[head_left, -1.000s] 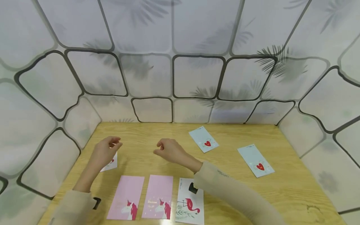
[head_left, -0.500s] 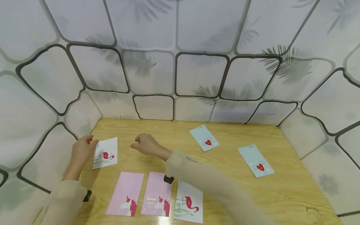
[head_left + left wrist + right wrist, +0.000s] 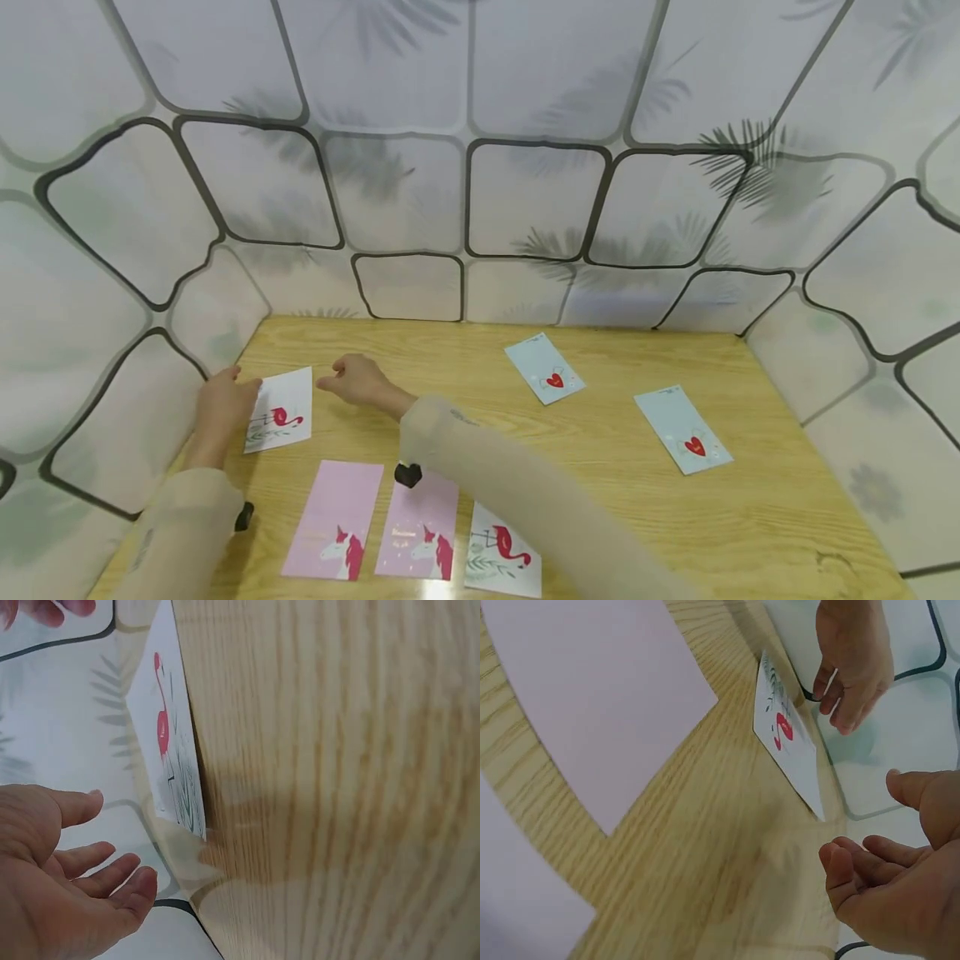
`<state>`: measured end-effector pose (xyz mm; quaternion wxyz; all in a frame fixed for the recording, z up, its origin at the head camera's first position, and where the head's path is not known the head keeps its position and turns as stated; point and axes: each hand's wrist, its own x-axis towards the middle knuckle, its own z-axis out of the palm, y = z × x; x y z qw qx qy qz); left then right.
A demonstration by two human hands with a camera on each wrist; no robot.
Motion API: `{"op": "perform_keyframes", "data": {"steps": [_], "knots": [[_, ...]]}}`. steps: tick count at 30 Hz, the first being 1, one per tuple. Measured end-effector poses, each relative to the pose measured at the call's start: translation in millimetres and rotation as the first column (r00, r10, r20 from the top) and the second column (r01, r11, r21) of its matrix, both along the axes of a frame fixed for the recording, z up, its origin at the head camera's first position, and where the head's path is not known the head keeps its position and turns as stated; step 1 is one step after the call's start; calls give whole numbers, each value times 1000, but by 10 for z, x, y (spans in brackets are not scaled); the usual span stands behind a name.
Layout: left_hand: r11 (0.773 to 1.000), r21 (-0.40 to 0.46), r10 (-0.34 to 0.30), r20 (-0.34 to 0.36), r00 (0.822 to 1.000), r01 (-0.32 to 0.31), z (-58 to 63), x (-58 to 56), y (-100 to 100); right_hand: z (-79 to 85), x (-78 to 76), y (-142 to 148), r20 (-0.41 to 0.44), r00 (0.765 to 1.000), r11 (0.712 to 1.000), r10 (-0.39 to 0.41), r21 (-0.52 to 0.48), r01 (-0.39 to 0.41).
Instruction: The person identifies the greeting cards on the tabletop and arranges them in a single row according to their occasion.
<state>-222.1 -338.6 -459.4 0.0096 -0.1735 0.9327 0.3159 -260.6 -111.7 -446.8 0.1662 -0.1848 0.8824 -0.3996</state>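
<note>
A white card with a red flamingo lies at the table's back left. My left hand is by its left edge, overlapping that side in the head view; the left wrist view shows the same hand apart from the card, fingers loosely bent around nothing. Just beyond the card's right edge is my right hand. In the right wrist view this hand has a raised thumb and relaxed fingers, holding nothing, with the flamingo card in front of it.
Two pink unicorn cards and another flamingo card line the front, the latter partly under my right sleeve. Two pale blue heart cards lie farther right. A patterned fabric wall encloses the wooden table.
My left hand has moved left off the back flamingo card, uncovering it. The right hand has travelled left across the table to the card's right side. The cards lie where they were.
</note>
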Motion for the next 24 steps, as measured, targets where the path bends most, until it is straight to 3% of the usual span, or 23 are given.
{"op": "perform_keyframes", "data": {"steps": [7,14,21,24], "knots": [[999,-35,-2,15,1000,2,-50,-43,23,-80,32,-144,56,998,1000,-9,-29,11],[974,-180,-127,68,990,137,-89,-51,42,-73,57,-188,99,994,999,37,-25,-35],[954,-242,-172,49,984,179,-84,-76,70,-143,31,-249,112,989,995,92,-54,-87],[955,-229,-184,35,982,187,-78,-83,78,-159,28,-281,117,988,993,103,-68,-96]]}}
